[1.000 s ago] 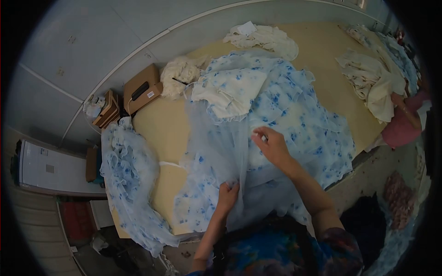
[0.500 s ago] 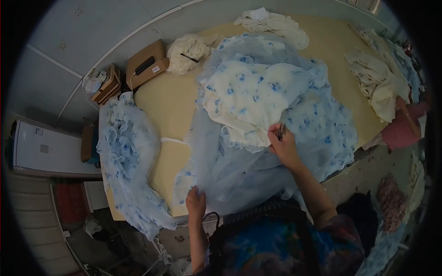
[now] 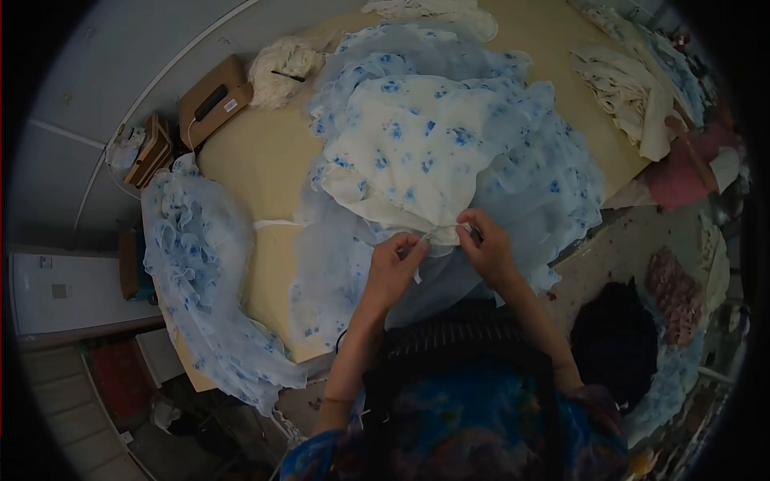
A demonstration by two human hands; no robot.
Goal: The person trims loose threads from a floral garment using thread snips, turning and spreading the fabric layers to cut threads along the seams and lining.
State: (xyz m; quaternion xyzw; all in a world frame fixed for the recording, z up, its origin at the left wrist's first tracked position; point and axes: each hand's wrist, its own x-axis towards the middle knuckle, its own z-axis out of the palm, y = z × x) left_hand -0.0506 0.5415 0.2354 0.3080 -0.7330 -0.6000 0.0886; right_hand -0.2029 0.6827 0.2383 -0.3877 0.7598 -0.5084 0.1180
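A large ruffled garment, sheer pale blue and white with blue flowers, lies spread before me. Its white edge is bunched toward my body. My left hand pinches this edge near its middle, with a thin white strip hanging below the fingers. Close beside it on the right, my right hand is closed on the same edge. A small dark metal tool, perhaps thread snips, shows in the right palm, partly hidden by the fingers.
Another blue-flowered ruffled piece hangs over the table's left edge. A cardboard box with a dark phone-like object and a cream fabric heap are at back left. At right, a person in pink is beside cream cloth.
My left hand has moved up and right from the garment's lower left to the white edge. My right hand stays at that edge, now near the left. The whole view has shifted.
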